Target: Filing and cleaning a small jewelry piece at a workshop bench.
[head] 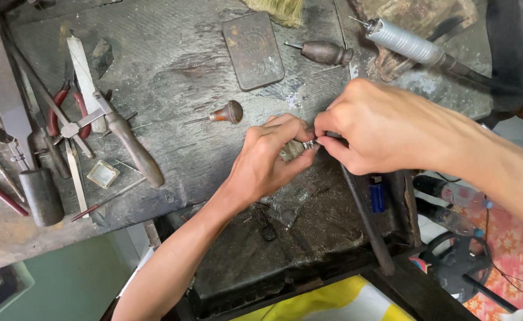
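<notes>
The small silver piece [309,144], probably a ring or a setting, sits at the middle of the frame, pinched between the fingertips of both hands over the worn edge of the bench [172,77]. The left hand [270,157] is closed narrowly on it from below, thumb and forefinger steadying it against a dull lump of backing material. The right hand [380,128] is curled tight on a slim tool whose tip meets the piece; the tool itself is mostly hidden by the fingers. The step in hand looks like fine work on the metal, engraving or setting, and it seems to call for a firm hold and small, controlled pressure at the tip.

Low in the frame, under the hands, a dark tray [309,238] holds grey filings and scraps. Left of the hands lie a small square dish [103,173], whose contents I cannot tell, a wooden-handled tool [134,148] and red-handled pliers [65,110]. Just above the left hand lies a round-knobbed graver [226,112]. Farther up lie a flat metal tin [253,49], lid shut, another graver [327,52], and at the upper right a rotary handpiece [407,44].
</notes>
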